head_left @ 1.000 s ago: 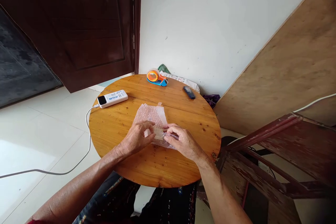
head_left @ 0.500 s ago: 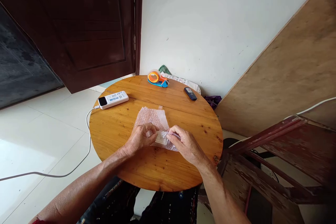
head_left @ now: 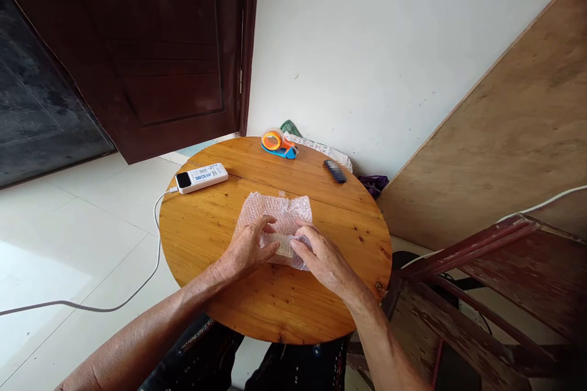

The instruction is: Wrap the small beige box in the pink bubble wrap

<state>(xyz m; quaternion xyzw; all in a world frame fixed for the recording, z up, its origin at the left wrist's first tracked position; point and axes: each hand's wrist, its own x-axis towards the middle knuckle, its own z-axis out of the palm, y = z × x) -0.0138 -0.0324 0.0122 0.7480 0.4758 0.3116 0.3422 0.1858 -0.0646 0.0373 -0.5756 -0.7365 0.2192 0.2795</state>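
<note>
A sheet of bubble wrap (head_left: pixel 261 204) lies on the round wooden table (head_left: pixel 202 226), with a small pale flat block (head_left: pixel 285 248) at its near edge under a clear layer. My left hand (head_left: pixel 247 244) rests at the block's left end, thumb and fingers apart, the thumb along its near side. At the right end, my right hand (head_left: pixel 321 256) has its thumb and forefinger close together on the bubble wrap. Both hands partly cover the block, so its full shape is hidden.
Toward the back edge sits an orange and blue tape dispenser (head_left: pixel 279 143). A dark handheld device (head_left: pixel 334 171), blurred, lies right of it. On the left is a white device (head_left: pixel 202 178) with a cable (head_left: pixel 157 238) trailing off the table. A wooden chair (head_left: pixel 481 256) stands at right.
The bubble wrap's right part has spread out flat toward the back. My left fingers have parted from their pinch, and my right hand has shifted slightly on the wrap. The view has tilted a little.
</note>
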